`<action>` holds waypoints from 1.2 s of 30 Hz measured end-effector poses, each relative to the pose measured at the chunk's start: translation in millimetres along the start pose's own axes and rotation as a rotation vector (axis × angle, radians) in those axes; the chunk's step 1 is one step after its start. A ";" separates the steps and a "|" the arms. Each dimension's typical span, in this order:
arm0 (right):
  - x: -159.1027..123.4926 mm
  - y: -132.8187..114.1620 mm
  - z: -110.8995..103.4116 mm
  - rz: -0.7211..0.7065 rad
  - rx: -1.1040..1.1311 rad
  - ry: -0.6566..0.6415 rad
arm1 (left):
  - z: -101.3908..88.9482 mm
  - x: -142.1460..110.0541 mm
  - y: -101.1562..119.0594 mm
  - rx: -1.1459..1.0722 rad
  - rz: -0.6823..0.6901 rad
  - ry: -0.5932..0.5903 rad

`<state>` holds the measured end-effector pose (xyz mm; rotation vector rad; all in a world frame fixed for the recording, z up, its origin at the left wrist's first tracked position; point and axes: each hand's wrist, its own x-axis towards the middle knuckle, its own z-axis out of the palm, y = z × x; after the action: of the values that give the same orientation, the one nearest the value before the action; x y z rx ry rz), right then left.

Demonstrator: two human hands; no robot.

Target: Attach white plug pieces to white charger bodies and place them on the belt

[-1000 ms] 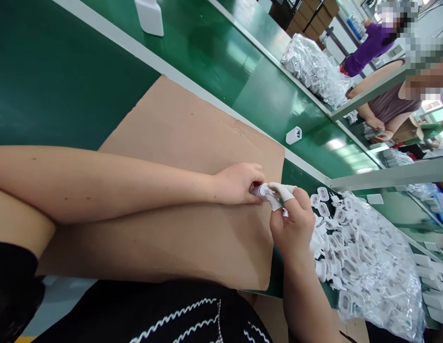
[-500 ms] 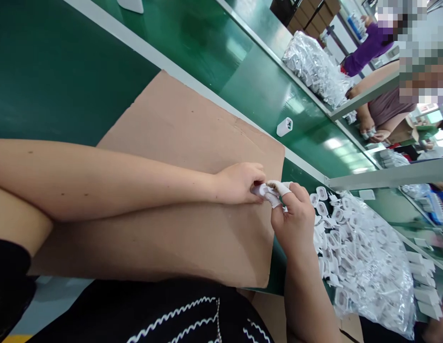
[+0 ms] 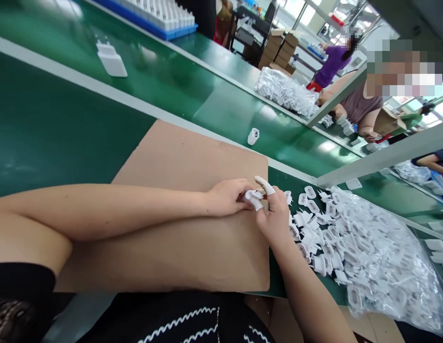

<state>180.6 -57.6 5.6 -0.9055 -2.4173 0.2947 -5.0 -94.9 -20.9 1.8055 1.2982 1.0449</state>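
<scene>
My left hand (image 3: 226,197) is closed around a small white plastic plug part (image 3: 249,196) above the right side of a brown cardboard sheet (image 3: 193,252). My right hand (image 3: 275,215) meets the same part from the right, its thumb against it and its index finger lifted off. White covers wrap the thumb and index finger. The fingers hide much of the part. Beside my right forearm lie many loose white plug housings (image 3: 310,233), spilling out of a clear plastic bag (image 3: 396,267).
On the green conveyor stand a white plug adapter (image 3: 112,59) and a smaller white housing (image 3: 253,136). A blue tray (image 3: 178,32) of white pieces is at the back. A metal post (image 3: 382,155) rises on the right. Across the line a co-worker (image 3: 364,112) handles white parts.
The view has shifted, bringing the adapter and blue tray into sight. My right index finger has lifted away from the white part, while my left hand keeps its hold.
</scene>
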 end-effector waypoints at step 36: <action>16.7 33.5 -40.2 0.745 1.113 0.070 | -80.0 127.0 -48.8 0.528 -0.318 0.341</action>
<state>210.6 -20.8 33.3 -1.1206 -1.3341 1.6118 -73.3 45.6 1.3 1.7348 2.1529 0.9103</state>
